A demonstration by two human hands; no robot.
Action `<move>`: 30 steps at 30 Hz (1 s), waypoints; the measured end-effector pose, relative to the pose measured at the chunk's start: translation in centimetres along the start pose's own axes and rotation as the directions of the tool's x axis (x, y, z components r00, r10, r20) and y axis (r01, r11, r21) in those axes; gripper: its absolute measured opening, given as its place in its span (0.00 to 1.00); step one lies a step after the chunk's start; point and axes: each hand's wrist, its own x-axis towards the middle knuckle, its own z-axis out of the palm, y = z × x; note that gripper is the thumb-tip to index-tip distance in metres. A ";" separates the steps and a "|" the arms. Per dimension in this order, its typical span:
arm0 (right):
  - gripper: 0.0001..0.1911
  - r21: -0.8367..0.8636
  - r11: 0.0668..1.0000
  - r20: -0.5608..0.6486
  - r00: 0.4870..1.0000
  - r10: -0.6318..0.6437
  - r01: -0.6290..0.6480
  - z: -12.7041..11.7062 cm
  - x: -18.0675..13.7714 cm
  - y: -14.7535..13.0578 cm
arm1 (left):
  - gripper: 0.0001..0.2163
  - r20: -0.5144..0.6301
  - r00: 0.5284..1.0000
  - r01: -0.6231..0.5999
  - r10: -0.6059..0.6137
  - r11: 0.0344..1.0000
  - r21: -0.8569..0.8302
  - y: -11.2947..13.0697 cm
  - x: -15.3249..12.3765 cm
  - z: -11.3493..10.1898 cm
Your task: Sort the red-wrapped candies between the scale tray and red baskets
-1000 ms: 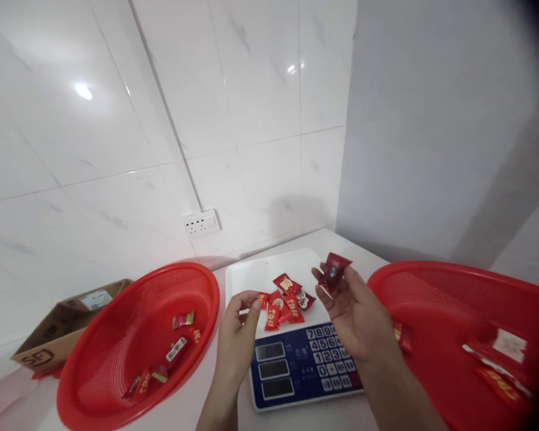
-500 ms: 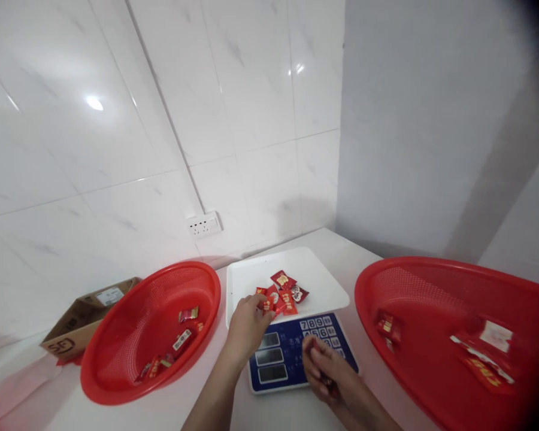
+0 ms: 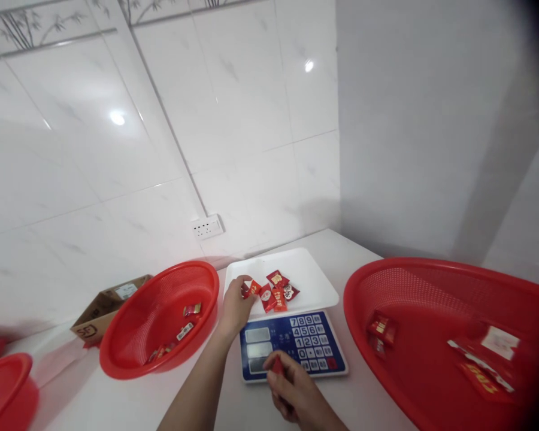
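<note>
Left hand pinching a small red candy packet on the white scale tray; lift gently. Right hand curled round another red packet; hold tight.

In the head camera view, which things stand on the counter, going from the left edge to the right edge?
Small red basin → cardboard box → red basket with a few candies → scale → large red basket.

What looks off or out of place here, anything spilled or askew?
Nothing spilled or damaged. The candies lie in a loose cluster on the scale tray's front edge, with the left hand on them. The right hand holds a red candy in front of the keypad. The cardboard box sits askew behind the left basket.
</note>
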 end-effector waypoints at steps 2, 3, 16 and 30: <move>0.26 -0.018 1.000 0.017 1.000 -0.010 0.011 0.2 0.1 0.4 | 0.14 0.007 1.000 -0.007 0.007 1.000 0.020 0.1 0.3 0.2; 0.27 -0.016 1.000 0.009 1.000 -0.024 0.024 0.3 0.1 0.5 | 0.13 0.013 1.000 -0.017 0.017 0.999 0.033 0.2 0.5 0.2; 0.18 0.400 0.844 -0.435 0.884 -0.168 0.357 -0.8 -1.4 -3.1 | 0.09 0.080 0.980 -0.194 0.180 0.949 0.250 0.5 -0.8 -0.7; 0.23 0.276 0.957 -0.279 0.960 -0.014 0.094 0.5 -1.5 -1.8 | 0.12 0.135 0.981 0.163 -0.139 0.969 -0.188 2.0 -13.6 -0.7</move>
